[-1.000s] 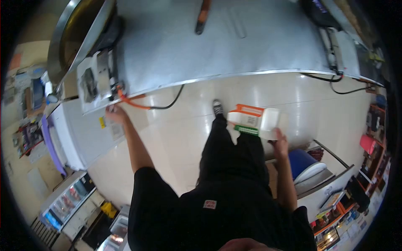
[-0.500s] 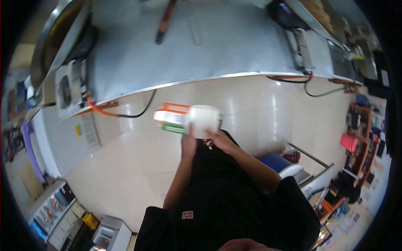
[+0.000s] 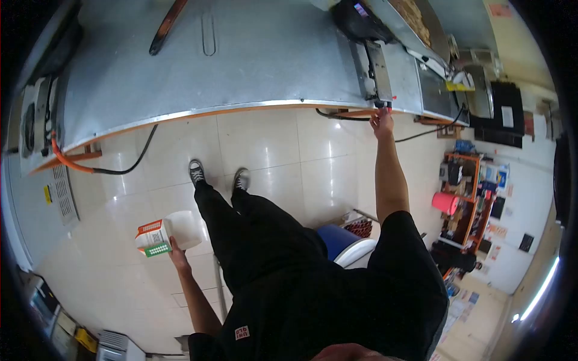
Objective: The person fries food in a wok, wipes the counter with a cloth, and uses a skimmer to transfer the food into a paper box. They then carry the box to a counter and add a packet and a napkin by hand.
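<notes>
Held low on the left side, my left hand (image 3: 177, 253) has its fingers closed at a carton (image 3: 152, 237) with white, orange and green sides. A plain white round tub or bowl (image 3: 185, 228) sits right beside the carton, at the same hand. My right hand (image 3: 381, 123) reaches out to the table's front edge, its fingers pinched at the small dark and red knob (image 3: 384, 107) on the front of a metal gas burner (image 3: 379, 72). A dark pan (image 3: 360, 21) stands at the back of that burner.
On the metal table (image 3: 259, 78) lie a brown-and-black stick-like tool (image 3: 167, 27) and a thin wire loop (image 3: 208, 36). Another burner (image 3: 39, 120) with an orange hose (image 3: 72, 165) stands at left. A blue bin (image 3: 337, 240) is near my legs.
My hands have come apart. The left has carried the carton and white tub down to the left; the right has let go and stretched forward to the burner's knob. The view has shifted rightward.
</notes>
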Demonstrator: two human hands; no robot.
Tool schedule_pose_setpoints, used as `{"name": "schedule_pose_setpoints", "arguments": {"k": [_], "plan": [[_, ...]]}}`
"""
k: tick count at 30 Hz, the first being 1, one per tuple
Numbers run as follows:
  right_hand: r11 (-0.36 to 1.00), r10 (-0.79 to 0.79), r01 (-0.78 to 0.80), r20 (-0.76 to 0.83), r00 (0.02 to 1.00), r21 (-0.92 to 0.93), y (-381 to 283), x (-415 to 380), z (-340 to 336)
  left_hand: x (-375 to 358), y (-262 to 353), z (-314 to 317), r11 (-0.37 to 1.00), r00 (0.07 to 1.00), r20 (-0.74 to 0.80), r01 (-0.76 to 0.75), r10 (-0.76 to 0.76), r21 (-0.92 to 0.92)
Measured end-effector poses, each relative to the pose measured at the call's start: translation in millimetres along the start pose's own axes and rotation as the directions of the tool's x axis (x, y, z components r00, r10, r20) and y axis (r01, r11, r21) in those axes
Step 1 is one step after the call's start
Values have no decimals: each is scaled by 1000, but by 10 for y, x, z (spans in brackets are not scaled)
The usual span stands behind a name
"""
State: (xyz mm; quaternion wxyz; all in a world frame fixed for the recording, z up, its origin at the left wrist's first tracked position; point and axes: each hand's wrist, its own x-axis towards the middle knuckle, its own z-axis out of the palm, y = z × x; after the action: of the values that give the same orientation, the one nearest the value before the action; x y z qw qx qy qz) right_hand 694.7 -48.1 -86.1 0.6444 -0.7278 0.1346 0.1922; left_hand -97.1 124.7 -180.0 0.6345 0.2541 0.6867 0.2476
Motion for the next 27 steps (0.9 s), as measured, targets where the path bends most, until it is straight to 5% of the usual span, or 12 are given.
{"name": "schedule_pose_setpoints", "arguments": {"k": [4,6,8,11,16,19,22,27], "plan": [[997,-72,71,64,995,19,20,243,6,-82,-688,-393,991,987,-104,131,-126,41],[953,-190,190,21,982,-238,89,288,20,-224,-911,-433,983,975,-137,181,-174,37],[831,-311,273,3,951,-485,163,486,-29,-301,-1167,-525,972,966,-122,233,-228,26],[434,-593,457,136,794,-776,298,1023,-276,-392,-1434,-600,955,949,-110,296,-296,-14],[210,-644,382,166,747,-900,62,354,60,-537,-1479,-489,941,930,-147,336,-336,-24],[200,-693,430,183,697,-880,97,372,70,-440,-1593,-528,950,946,-95,310,-311,-26],[62,-600,303,207,773,-951,31,483,46,-302,-1563,-538,967,968,-42,249,-247,45],[404,-365,361,214,906,-841,266,-1,-233,12,-1238,-531,985,993,-43,116,-112,127]]}}
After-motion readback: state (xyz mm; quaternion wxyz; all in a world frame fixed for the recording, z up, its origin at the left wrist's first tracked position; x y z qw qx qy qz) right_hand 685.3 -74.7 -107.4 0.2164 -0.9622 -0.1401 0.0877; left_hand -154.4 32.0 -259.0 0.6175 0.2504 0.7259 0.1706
